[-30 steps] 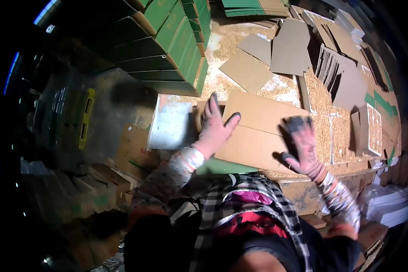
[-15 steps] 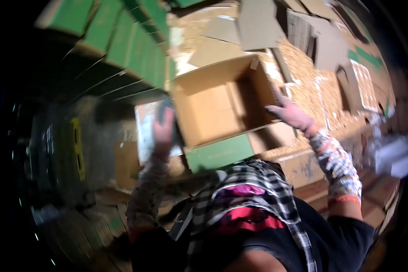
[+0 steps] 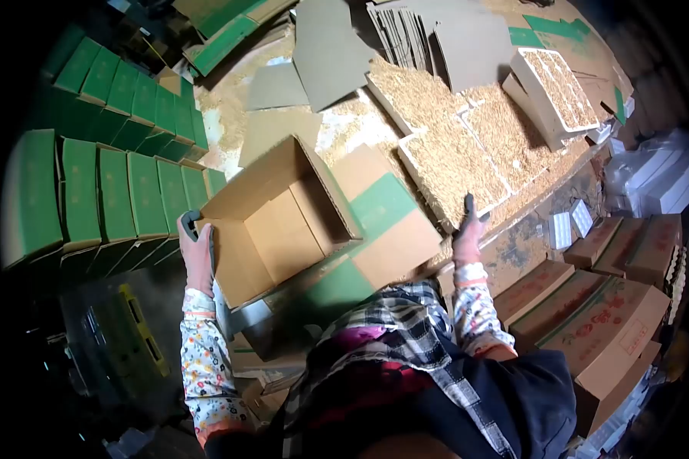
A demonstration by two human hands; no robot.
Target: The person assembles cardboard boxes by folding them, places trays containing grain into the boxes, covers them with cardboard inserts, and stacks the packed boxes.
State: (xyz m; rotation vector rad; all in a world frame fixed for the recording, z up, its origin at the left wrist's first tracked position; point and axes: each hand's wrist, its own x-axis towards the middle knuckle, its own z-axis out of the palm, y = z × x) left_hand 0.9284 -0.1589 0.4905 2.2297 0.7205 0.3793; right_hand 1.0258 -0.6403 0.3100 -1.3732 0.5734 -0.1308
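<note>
An empty, open cardboard box (image 3: 279, 237) sits tilted in front of me, with its brown inside facing up. Its green-and-brown flaps (image 3: 383, 203) spread out on the right. My left hand (image 3: 197, 249), in a pink glove with dark fingertips, grips the box's left edge between thumb and fingers. Away from the box, my right hand (image 3: 469, 229) is at the near corner of a white tray filled with wood shavings (image 3: 452, 164). Its fingers are stretched out, and I cannot tell whether they touch the tray.
Rows of green boxes (image 3: 103, 191) stand at left. Flat cardboard sheets (image 3: 329, 57) lie across the back. Another shavings-filled tray (image 3: 563, 88) leans at the right rear. Closed brown cartons (image 3: 589, 314) and plastic-wrapped white packs (image 3: 658, 180) stand at right.
The box has turned and shifted left and down in view. My right hand has come off its right side and moved to the shavings tray. My left hand is now on the left edge.
</note>
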